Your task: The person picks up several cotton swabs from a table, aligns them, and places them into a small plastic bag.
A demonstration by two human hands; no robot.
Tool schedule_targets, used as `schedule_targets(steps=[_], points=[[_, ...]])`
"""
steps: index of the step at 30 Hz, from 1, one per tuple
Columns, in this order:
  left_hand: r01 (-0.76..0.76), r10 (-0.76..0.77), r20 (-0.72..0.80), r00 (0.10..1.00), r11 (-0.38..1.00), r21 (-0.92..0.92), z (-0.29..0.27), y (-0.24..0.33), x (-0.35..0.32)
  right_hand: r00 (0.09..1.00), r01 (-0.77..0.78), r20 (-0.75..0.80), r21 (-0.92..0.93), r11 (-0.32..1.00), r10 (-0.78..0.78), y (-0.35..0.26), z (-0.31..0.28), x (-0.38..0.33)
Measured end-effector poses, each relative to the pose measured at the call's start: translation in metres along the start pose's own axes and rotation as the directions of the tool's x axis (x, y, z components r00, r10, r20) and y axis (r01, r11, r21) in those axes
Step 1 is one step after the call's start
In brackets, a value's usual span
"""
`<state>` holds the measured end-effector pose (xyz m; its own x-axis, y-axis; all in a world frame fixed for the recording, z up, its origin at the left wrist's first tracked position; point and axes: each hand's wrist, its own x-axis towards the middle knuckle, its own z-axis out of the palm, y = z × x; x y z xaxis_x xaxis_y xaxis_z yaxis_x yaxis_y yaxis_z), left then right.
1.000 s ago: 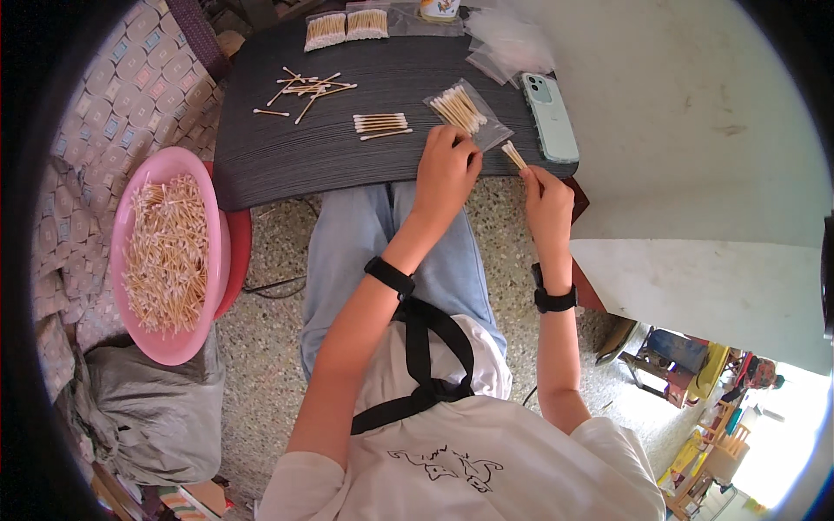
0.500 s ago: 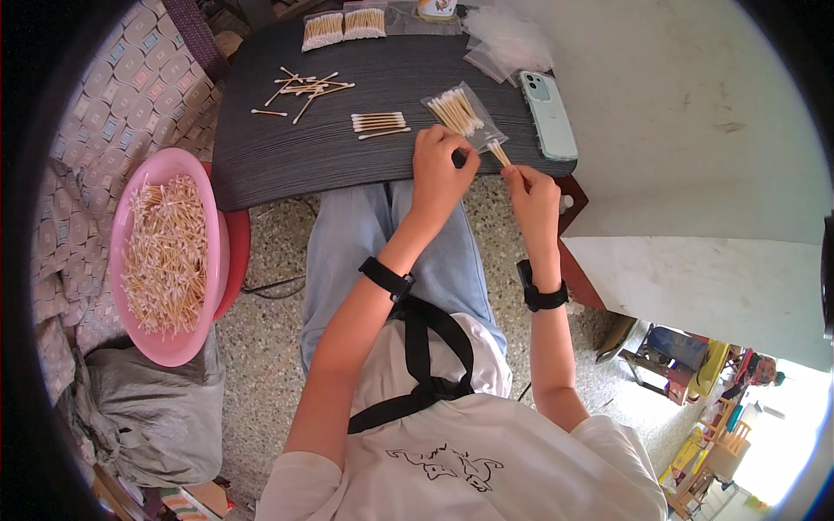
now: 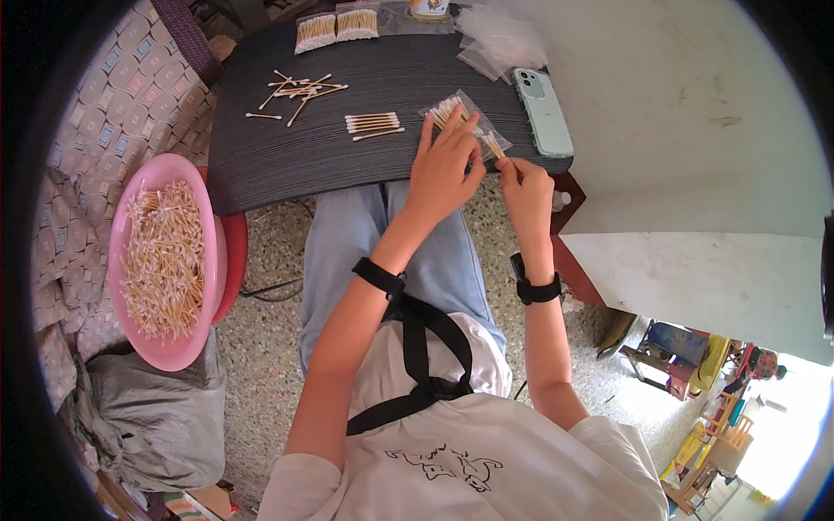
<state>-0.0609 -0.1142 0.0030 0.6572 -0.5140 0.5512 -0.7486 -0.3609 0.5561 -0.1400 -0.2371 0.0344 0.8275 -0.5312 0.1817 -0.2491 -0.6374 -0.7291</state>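
We press our left hand, fingers spread, flat on the small clear bag of cotton swabs at one o'clock on the dark mat; our right hand pinches its lower edge, best kept flat.

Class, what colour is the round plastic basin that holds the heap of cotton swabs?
Pink; the round plastic basin shows best in the head view, at the left.

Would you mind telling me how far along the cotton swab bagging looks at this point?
Done: two filled packets lie at the board's far edge. In hand: the left hand presses on a clear bag of swabs while the right hand pinches its end. Left: a small aligned row, a loose scatter, and a nearly full pink basin.
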Motion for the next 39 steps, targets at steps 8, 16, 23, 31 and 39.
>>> schedule_targets(steps=[8, 16, 23, 31, 39], points=[[-0.051, 0.049, 0.023, 0.999, 0.994, 0.092, 0.002, 0.001, -0.001, 0.993, 0.098, -0.045, -0.137, 0.986, -0.105, -0.002, 0.000, 0.003], [-0.013, 0.007, 0.088, 0.996, 0.998, 0.066, 0.000, 0.004, -0.001, 0.980, 0.197, 0.020, -0.288, 0.937, -0.200, -0.001, 0.003, 0.013], [-0.034, 0.027, 0.088, 0.996, 0.996, 0.079, -0.001, 0.003, -0.001, 0.979, 0.205, 0.036, -0.279, 0.938, -0.203, -0.003, 0.008, 0.020], [-0.055, 0.048, 0.063, 0.997, 0.993, 0.109, 0.002, 0.002, -0.003, 0.933, 0.351, -0.005, -0.224, 0.909, -0.361, 0.004, 0.010, 0.026], [-0.067, 0.051, 0.098, 0.994, 0.984, 0.167, 0.006, -0.001, -0.003, 0.930, 0.347, -0.061, -0.172, 0.922, -0.361, 0.011, 0.016, 0.031]])
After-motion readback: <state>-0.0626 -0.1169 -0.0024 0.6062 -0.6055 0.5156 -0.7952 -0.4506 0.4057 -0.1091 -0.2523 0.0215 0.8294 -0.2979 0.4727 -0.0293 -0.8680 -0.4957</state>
